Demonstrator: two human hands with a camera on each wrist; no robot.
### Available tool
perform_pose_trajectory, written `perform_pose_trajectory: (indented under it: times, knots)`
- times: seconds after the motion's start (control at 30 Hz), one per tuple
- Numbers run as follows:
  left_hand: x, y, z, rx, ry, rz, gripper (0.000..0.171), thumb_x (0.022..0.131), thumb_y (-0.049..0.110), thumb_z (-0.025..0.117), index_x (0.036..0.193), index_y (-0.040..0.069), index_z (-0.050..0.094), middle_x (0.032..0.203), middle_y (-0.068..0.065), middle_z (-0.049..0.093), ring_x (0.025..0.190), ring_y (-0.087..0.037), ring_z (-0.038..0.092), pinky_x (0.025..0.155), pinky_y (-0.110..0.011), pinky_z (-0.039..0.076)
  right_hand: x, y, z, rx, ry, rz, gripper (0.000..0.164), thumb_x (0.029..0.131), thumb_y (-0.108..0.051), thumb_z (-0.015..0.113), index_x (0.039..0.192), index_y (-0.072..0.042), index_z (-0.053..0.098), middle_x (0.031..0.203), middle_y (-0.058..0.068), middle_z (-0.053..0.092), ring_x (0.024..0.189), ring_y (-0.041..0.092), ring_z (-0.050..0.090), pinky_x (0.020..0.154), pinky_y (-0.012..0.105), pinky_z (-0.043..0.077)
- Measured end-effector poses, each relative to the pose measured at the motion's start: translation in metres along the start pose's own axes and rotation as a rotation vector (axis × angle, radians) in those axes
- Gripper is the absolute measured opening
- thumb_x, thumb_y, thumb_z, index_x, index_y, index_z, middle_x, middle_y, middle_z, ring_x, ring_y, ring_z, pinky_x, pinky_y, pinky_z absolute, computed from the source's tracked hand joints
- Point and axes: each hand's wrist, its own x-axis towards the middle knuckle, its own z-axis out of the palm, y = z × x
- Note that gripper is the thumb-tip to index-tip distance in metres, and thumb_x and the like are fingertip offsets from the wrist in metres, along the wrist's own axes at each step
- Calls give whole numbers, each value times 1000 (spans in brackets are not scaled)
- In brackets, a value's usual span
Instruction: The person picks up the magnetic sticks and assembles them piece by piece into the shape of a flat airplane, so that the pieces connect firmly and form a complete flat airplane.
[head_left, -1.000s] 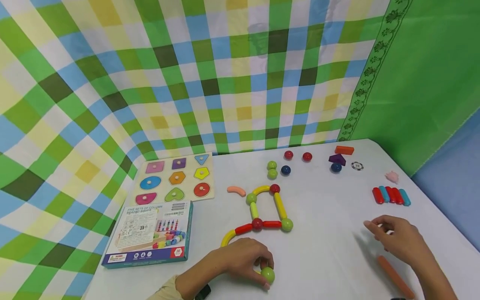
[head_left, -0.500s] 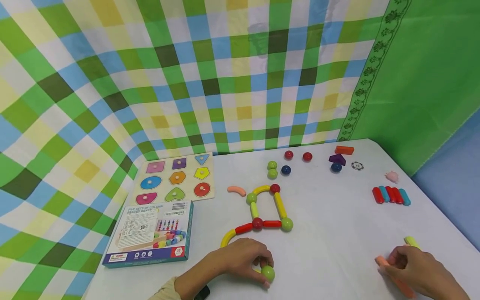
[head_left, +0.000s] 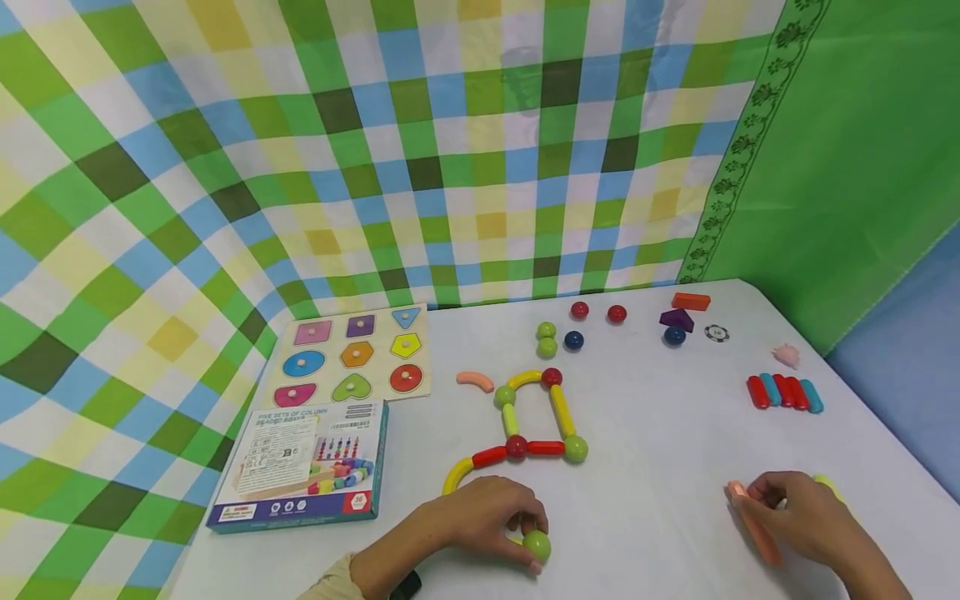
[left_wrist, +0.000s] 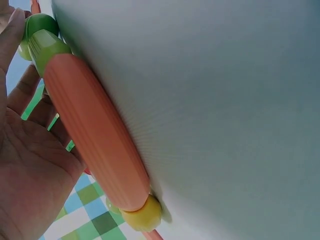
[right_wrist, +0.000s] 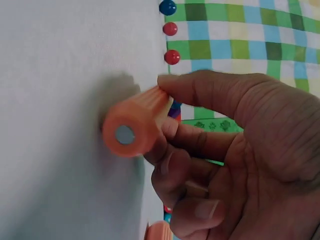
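Note:
My left hand (head_left: pixel 491 517) grips a green ball (head_left: pixel 536 546) near the table's front edge. In the left wrist view an orange rod (left_wrist: pixel 97 132) lies by the palm, with a short green rod (left_wrist: pixel 47 50) and the green ball at one end and a yellow piece (left_wrist: pixel 142 212) at the other. On the right, my right hand (head_left: pixel 806 521) pinches another orange rod (head_left: pixel 761 533) between thumb and fingers. The right wrist view shows a grey metal disc (right_wrist: pixel 124 134) in that rod's end. A yellow-green rod (head_left: pixel 828 487) is partly hidden behind the right hand.
A loop of rods and balls, with a red ball (head_left: pixel 517 447) at one corner, lies mid-table. A boxed set (head_left: pixel 300 467) and a shape puzzle (head_left: pixel 382 379) stand left. Short red and blue rods (head_left: pixel 783 392) lie right; loose balls (head_left: pixel 573 340) sit behind.
My right hand came down onto the orange rod, pinched it, and has shifted it left and away from the table's front edge. The left hand stays in place on the green ball.

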Motion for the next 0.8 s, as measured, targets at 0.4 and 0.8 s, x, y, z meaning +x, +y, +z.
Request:
perform_pose_trajectory:
  times: [0.4,0.8]
  knots:
    - [-1,2,-2,-5,-5,-1,33,80,49,70,106,29,65,82,22,56,73,4,49,68,-13,42,13,-3,-4,-1,13,9,61,79,-57,67,101,0,62,80,3,56,73,19,50,59,33,43]
    - [-1,0,-1,-8,1,-5,32,81,49,70,106,30,65,82,22,56,74,4,49,68,-13,42,30,-15,-35,-43,129,-23,63,82,-59,63,103,1,59,84,9,59,75,25,51,55,35,42]
